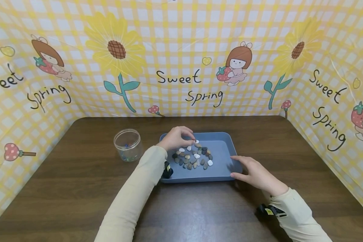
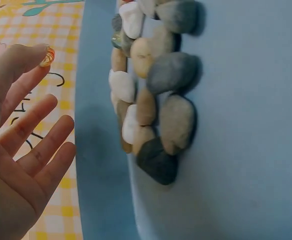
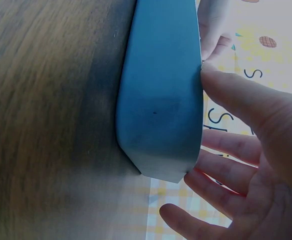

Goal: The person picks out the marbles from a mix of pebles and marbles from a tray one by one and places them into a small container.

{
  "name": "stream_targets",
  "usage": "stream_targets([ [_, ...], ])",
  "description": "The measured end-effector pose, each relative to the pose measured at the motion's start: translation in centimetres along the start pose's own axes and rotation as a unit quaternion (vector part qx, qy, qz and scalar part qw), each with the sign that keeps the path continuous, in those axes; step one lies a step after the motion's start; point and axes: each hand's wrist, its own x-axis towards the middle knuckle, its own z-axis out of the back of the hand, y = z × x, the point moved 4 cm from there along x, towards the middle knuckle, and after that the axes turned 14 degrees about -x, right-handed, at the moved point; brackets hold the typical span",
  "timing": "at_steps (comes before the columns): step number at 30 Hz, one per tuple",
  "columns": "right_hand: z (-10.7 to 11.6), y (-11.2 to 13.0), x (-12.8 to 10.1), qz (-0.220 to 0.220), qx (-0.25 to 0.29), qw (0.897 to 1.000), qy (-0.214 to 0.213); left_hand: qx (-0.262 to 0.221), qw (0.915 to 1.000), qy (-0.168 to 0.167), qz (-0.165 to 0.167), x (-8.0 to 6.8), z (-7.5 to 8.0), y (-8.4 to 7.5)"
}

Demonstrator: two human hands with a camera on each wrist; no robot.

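Observation:
My left hand [image 1: 176,138] is over the back left part of a blue tray [image 1: 222,156]. Between thumb and index finger it pinches a small clear glass marble with orange streaks [image 2: 47,57]; the other fingers are spread. Below it, pebbles [image 2: 178,122] in grey, brown and white lie close together on the tray floor in a rounded cluster. A bit of green [image 1: 199,148] shows among them. At the tray's right end my right hand [image 1: 257,171] has its fingers extended, with thumb and fingertips touching the rim near the front right corner.
Left of the tray stands a clear round jar [image 1: 128,144] without a lid, with a few small blue and green pieces inside. The brown wooden table [image 1: 199,208] ends at a yellow checked cloth backdrop [image 1: 175,43] on the back and both sides.

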Motion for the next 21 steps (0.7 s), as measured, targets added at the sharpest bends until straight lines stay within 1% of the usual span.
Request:
stream_targets([
  [10,0.1,0.0,0.0,-0.001,-0.003,1.0,0.0,-0.011,0.9998,-0.013,-0.01,-0.3,0.9,-0.8],
  [18,0.1,0.0,0.0,-0.002,-0.002,1.0,-0.001,-0.016,0.9994,-0.012,-0.026,-0.6,1.5,-1.5],
  [21,0.1,0.0,0.0,-0.001,-0.001,1.0,0.0,-0.011,0.9994,-0.014,-0.031,-0.7,1.7,-1.6],
])
